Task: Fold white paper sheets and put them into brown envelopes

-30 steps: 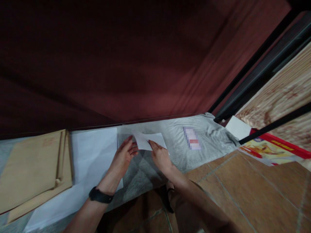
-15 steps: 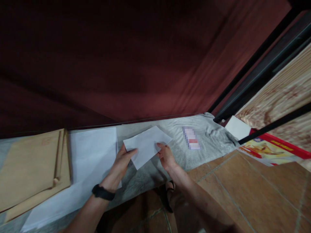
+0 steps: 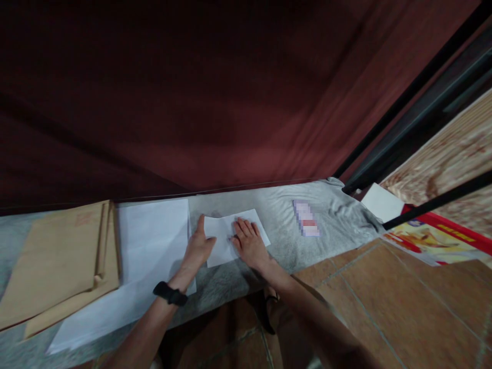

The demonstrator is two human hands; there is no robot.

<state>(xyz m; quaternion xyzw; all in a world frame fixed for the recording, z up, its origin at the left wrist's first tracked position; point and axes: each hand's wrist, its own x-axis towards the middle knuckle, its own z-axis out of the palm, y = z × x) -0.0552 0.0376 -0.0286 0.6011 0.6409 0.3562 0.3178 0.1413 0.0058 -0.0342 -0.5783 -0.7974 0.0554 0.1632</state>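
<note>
A folded sheet of white paper (image 3: 223, 224) lies on the grey cloth (image 3: 279, 225) in front of me. My right hand (image 3: 250, 245) rests flat on its right half, fingers spread out. At the paper's left edge is my left hand (image 3: 197, 249), thumb reaching onto the sheet and forefinger stretched along the edge, the two apart. Its other fingers are hidden. A black band (image 3: 169, 293) circles my left wrist. Left of that hand lie larger white sheets (image 3: 154, 241), partly under brown paper envelopes (image 3: 65, 251).
A pixelated pinkish slip (image 3: 306, 219) lies on the cloth to the right. Dark red fabric (image 3: 215, 128) hangs behind. Black bars (image 3: 415, 84) slant at the right, near a red and yellow printed box (image 3: 438, 238). Brown floor tiles (image 3: 384, 292) show below the cloth's front edge.
The paper has gone from being held slightly raised and tilted to lying down on the cloth. My right hand has changed from a pinch to a flat press; my left thumb and forefinger have spread.
</note>
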